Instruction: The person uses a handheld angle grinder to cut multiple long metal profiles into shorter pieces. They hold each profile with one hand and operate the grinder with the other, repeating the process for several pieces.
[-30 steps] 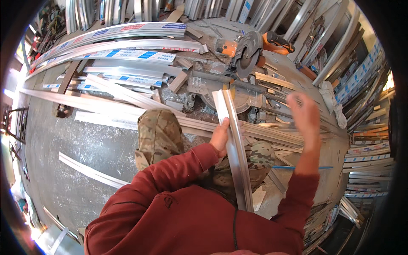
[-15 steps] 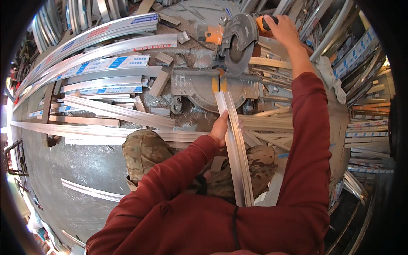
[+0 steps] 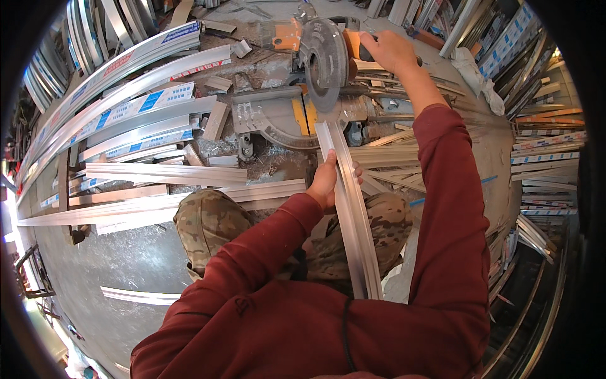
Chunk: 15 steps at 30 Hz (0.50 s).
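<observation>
My left hand (image 3: 325, 181) is wrapped round a long silvery metal profile (image 3: 355, 227), thumb on top and fingertips showing at its far side. The profile runs from near my body up to the front edge of the mitre saw's round base (image 3: 268, 121). Its far end lies just right of the yellow insert (image 3: 304, 118) in that base. My right hand (image 3: 394, 52) grips the saw's orange and black handle (image 3: 355, 45). The saw head is raised, with its round blade (image 3: 325, 79) above the base and apart from the profile.
Several long profiles (image 3: 170, 174) lie stacked at the left, some with blue-and-white film. Short offcuts (image 3: 216, 120) lie beside the saw. More strips (image 3: 385, 158) spread to its right, and bundles of profiles (image 3: 546, 158) fill the far right. My camouflage-clad knees (image 3: 211, 218) flank the profile.
The saw now sits further left in view. Relative to its base, the profile's end has shifted right, off the yellow insert. Both hands keep their grips, and the saw head stays raised.
</observation>
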{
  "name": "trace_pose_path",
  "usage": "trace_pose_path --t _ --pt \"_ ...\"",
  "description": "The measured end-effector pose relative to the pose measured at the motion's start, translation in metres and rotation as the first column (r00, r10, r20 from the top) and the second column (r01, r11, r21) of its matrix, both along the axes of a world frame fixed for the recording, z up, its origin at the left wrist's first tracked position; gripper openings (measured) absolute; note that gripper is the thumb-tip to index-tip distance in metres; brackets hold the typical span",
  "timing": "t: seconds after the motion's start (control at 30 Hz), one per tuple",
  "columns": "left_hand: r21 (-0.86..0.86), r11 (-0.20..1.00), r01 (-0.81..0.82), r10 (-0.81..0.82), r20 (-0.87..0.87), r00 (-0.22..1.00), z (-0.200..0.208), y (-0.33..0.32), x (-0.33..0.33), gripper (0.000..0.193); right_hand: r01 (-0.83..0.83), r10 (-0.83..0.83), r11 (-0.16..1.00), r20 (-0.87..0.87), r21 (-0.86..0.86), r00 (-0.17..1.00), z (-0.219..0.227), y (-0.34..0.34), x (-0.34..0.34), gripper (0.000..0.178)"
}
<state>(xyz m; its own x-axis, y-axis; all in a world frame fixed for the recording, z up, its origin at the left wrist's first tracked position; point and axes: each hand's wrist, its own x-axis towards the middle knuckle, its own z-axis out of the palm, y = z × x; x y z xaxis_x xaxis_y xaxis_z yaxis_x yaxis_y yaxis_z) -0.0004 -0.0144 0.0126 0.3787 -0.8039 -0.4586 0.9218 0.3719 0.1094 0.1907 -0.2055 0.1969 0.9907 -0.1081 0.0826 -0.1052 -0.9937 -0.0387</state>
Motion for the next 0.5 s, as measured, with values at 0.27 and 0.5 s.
trace_pose_path --t 0.27,0.5 --pt "0.029 0.999 -0.023 0.023 -0.003 1.000 -0.009 -0.003 -0.003 0.076 0.000 0.003 0.999 0.093 -0.032 0.996 -0.009 0.007 -0.014 0.067" --pt "0.050 0.999 -0.017 0.018 -0.013 1.000 -0.004 -0.005 0.001 0.076 0.023 -0.021 0.999 0.079 -0.024 0.997 -0.006 0.010 -0.019 0.067"
